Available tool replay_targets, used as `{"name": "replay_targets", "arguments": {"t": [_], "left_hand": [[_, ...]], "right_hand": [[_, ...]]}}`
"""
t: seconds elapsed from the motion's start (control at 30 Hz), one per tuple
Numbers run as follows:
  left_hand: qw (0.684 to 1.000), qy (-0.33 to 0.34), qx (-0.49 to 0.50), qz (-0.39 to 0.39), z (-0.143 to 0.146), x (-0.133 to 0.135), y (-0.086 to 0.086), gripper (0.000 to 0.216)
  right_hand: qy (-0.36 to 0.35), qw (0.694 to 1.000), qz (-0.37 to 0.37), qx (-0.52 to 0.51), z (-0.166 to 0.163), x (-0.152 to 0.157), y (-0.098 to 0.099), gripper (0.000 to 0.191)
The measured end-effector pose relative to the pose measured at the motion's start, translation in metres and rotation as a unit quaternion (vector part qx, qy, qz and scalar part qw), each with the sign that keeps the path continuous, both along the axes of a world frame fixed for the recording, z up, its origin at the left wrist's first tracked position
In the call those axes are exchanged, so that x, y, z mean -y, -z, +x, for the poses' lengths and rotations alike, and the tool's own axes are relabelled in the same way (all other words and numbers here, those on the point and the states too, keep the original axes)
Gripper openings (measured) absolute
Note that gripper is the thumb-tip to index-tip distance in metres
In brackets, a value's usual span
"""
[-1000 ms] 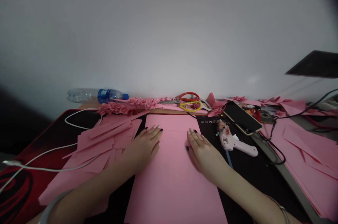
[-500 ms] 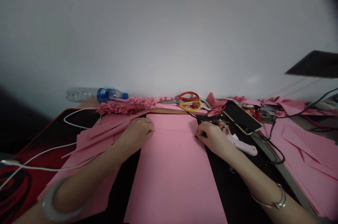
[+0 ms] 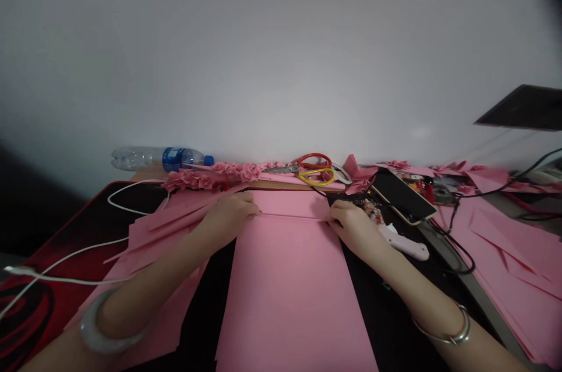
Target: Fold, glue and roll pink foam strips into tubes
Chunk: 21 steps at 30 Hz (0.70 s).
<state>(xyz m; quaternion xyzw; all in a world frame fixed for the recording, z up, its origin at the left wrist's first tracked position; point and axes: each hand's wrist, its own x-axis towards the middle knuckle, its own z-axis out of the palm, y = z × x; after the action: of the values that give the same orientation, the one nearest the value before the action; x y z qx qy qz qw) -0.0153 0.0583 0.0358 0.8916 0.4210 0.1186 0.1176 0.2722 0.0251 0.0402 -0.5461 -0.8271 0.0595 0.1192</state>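
Observation:
A long sheet of pink paper [image 3: 294, 284] lies lengthwise in front of me, with a crease running across it near its far end. At the left end of that crease, my left hand [image 3: 237, 211] pinches the paper's edge with fingers closed. My right hand [image 3: 349, 220] grips the opposite edge at the same height, its fingers curled and pressed together. The fingertips are partly hidden. Just right of my right hand lies a pale pink handled tool [image 3: 406, 243], whose kind I cannot make out.
Scissors [image 3: 316, 170] with red and yellow handles lie by the wall among pink paper flowers [image 3: 237, 170]. A plastic bottle [image 3: 149, 158] rests at back left. A phone [image 3: 404, 195] and more pink paper [image 3: 504, 267] are right; white cables [image 3: 88, 281] cross the left.
My left hand has shifted slightly right, and the paper's left edge has moved inward with it. The crease sits a little farther back and shows more sharply. My right hand has barely moved.

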Motion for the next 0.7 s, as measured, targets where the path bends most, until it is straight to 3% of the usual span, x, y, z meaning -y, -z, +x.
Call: {"name": "replay_targets", "arguments": {"t": [0.2, 0.3, 0.53, 0.7], "left_hand": [[0.996, 0.015, -0.041, 0.082, -0.010, 0.025, 0.017, 0.033], [0.994, 0.027, -0.066, 0.082, -0.003, 0.040, 0.022, 0.044], [0.997, 0.053, -0.046, 0.036, 0.048, 0.053, 0.032, 0.057], [0.998, 0.032, -0.038, 0.028, 0.048, 0.053, 0.033, 0.051]], "right_hand": [[-0.033, 0.992, 0.072, 0.102, 0.003, 0.027, 0.021, 0.029], [-0.040, 0.984, 0.091, 0.149, -0.007, 0.040, 0.030, 0.038], [-0.081, 0.982, 0.062, 0.157, -0.064, 0.037, 0.025, 0.045], [-0.092, 0.986, 0.049, 0.128, -0.059, 0.035, 0.022, 0.046]]}}
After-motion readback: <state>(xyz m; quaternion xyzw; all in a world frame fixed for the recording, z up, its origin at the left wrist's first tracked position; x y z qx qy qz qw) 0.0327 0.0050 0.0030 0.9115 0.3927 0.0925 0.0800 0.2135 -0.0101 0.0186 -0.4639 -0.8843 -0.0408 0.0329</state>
